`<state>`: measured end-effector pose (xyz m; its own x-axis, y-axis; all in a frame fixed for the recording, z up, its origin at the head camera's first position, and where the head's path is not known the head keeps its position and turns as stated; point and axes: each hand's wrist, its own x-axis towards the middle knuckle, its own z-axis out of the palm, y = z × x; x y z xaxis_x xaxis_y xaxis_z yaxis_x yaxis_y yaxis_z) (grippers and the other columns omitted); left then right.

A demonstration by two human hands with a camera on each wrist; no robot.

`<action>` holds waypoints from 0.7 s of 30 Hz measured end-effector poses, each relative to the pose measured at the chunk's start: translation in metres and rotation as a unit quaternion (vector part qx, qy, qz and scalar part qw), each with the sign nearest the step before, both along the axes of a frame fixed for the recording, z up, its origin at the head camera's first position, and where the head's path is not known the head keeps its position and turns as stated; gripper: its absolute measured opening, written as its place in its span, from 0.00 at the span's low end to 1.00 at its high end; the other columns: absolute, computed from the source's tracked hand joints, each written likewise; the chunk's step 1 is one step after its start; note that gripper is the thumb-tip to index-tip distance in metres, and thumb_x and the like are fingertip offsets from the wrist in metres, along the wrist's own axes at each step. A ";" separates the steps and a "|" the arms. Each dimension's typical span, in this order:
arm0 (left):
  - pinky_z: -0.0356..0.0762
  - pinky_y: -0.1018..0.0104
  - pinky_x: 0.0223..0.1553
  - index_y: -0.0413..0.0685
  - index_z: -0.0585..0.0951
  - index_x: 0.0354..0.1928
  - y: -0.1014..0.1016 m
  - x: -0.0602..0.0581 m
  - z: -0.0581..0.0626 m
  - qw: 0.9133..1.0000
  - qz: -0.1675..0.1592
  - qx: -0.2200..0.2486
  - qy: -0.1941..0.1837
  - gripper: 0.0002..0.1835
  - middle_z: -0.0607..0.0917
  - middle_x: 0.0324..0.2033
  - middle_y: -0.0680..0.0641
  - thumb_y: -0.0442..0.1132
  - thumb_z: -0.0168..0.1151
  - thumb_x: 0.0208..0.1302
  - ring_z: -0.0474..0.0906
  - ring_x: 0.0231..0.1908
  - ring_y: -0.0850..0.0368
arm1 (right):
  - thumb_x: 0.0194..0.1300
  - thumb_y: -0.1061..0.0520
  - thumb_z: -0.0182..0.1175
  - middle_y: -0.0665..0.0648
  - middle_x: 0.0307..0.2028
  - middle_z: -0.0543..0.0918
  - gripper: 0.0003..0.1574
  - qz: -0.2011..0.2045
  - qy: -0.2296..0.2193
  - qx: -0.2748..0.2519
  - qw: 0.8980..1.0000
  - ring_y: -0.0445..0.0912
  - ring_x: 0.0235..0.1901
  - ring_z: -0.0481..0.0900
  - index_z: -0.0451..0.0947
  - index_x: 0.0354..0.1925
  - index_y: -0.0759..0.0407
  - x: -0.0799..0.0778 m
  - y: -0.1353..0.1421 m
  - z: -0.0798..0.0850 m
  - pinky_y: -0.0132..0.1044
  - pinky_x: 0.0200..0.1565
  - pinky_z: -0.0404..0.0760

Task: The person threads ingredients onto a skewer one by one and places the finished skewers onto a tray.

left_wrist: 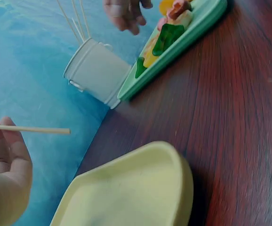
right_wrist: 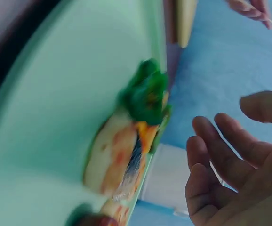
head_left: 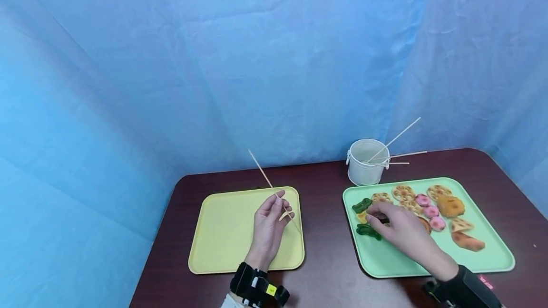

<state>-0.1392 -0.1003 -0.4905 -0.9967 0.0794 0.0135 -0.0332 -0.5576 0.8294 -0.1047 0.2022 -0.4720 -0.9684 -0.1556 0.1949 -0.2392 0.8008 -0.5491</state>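
My left hand [head_left: 267,225] pinches a thin wooden skewer [head_left: 260,169] between thumb and fingers, above the right side of a yellow tray [head_left: 227,232]. In the left wrist view the skewer's blunt end [left_wrist: 46,130] sticks out past the fingers. Over the left part of a green tray [head_left: 484,266] hovers my right hand [head_left: 402,232], fingers parted and loosely bent. The right wrist view shows nothing between that hand's thumb and fingers [right_wrist: 230,146]. Nearest to it are green pepper pieces [head_left: 368,231] and a yellow piece [head_left: 362,216], partly behind the fingers.
Round lotus-like slices [head_left: 404,193], pink pieces [head_left: 430,211], a golden-brown piece [head_left: 451,206] and a brown wedge [head_left: 468,241] lie on the green tray. Behind it stands a white bucket [head_left: 364,173] with several skewers leaning out rightward. A blue curtain [head_left: 274,70] hangs beyond the dark wooden table [head_left: 323,232].
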 end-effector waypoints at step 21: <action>0.76 0.73 0.32 0.32 0.82 0.52 -0.013 0.000 -0.005 0.975 0.015 -0.216 0.042 0.17 0.86 0.37 0.45 0.36 0.60 0.66 0.78 0.31 0.61 | 0.45 0.47 0.73 0.53 0.28 0.80 0.18 0.053 0.147 0.180 0.971 0.50 0.31 0.77 0.84 0.31 0.57 0.005 0.002 -0.033 0.49 0.41 0.75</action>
<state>-0.1389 -0.1129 -0.4956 -0.9955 0.0662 0.0679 0.0570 -0.1542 0.9864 -0.0996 0.2040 -0.5048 -0.8536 -0.3611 0.3756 -0.4355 0.8901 -0.1342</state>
